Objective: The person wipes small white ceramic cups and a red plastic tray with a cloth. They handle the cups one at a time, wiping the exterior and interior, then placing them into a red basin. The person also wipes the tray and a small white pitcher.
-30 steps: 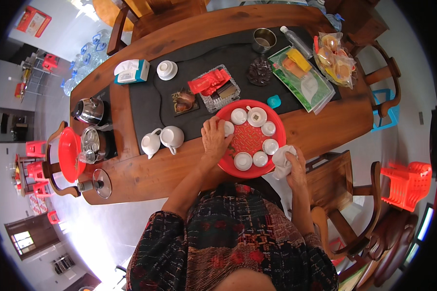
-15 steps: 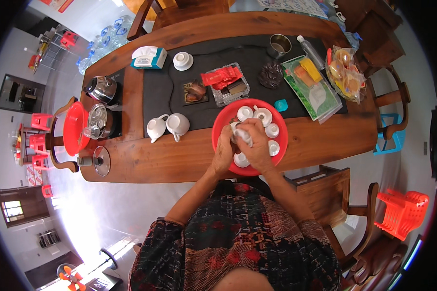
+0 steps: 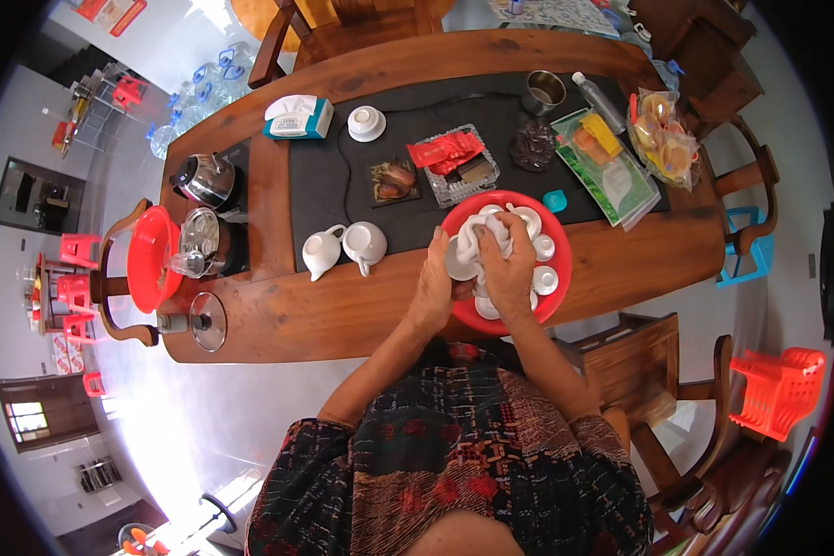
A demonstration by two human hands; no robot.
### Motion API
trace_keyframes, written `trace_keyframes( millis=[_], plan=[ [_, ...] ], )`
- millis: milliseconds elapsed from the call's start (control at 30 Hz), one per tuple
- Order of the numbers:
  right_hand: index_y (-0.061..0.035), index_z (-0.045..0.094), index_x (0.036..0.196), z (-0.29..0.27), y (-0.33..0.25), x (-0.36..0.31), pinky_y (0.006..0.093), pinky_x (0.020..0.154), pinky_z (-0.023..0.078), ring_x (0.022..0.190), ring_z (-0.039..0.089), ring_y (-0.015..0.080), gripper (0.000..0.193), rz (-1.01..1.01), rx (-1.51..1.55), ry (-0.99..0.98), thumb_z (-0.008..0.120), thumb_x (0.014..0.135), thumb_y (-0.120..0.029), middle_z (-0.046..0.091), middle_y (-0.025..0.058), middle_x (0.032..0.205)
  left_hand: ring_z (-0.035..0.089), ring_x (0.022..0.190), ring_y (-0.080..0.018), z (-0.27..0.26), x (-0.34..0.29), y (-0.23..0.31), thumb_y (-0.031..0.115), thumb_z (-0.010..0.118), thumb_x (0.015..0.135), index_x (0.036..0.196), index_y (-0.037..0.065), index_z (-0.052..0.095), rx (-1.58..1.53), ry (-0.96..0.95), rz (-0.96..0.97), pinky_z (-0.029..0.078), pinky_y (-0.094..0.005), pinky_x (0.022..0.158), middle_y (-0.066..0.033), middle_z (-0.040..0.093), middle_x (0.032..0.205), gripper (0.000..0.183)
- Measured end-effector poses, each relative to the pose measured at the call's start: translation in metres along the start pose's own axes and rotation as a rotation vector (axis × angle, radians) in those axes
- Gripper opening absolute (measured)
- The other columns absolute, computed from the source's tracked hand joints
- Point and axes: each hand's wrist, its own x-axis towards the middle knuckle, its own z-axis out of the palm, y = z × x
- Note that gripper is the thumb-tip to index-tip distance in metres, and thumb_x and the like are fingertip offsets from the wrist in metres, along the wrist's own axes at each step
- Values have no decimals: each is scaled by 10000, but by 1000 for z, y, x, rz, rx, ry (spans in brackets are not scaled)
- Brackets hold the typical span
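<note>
Seen from the head camera, both hands meet over the red tray (image 3: pixel 556 278) at the near edge of the wooden table (image 3: pixel 343 310). The left hand (image 3: pixel 433 285) grips a small white cup (image 3: pixel 460 260), fingers curled around its left side, while the right hand (image 3: pixel 507 269) presses a white cloth (image 3: pixel 487 232) against the cup from the right, fingers bunched together on the fabric (the thumb is hidden beneath it). The cup lies between the two palms, just beyond the left fingertips, its mouth seemingly tipped toward the cloth. Both forearms rise from the lower edge and converge, wrists bent slightly inward; the left hand is the nearer to the cup. Other white cups (image 3: pixel 544 279) rest on the tray right of the hands, and two white teapots (image 3: pixel 345 246) stand well to the left.
</note>
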Motion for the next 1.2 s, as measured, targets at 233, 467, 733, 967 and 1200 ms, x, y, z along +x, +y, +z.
trace_keyframes(
  millis=[233,467,733,967,1200],
  plan=[
    [13,487,1082,33,12,-25,397,721,465,814,590,330,310,-125,-210,-69,603,823,-111,579,178,911,480,761,-94,2,-8,12,391,263,1006,870,22,531,667,467,391,421,-248,664,-14,544,832,476],
    [2,459,1060,40,0,-42,441,689,460,836,570,388,313,-109,-340,-179,596,814,-136,549,202,913,505,713,-106,-2,-27,34,367,278,994,948,8,526,926,391,429,436,-247,642,-54,561,810,439],
    [-46,543,989,35,-50,-17,371,583,471,721,550,263,296,-848,-862,-268,648,717,-94,472,86,803,491,649,-78,-10,-38,68,543,214,974,893,83,536,893,95,35,381,-214,544,2,535,747,567],
    [-23,475,1106,49,-46,-25,383,687,468,814,558,297,403,-494,-718,-197,636,742,-85,509,132,905,455,543,-65,-12,-43,65,520,200,985,951,110,504,792,140,135,334,-214,443,14,526,729,512],
    [-5,405,1171,50,-10,-55,344,805,452,940,567,247,378,161,-54,-245,568,857,-138,542,173,1018,463,753,-83,-4,-54,56,355,285,1012,992,16,512,914,171,351,401,-245,664,-33,527,841,408]
  ],
)
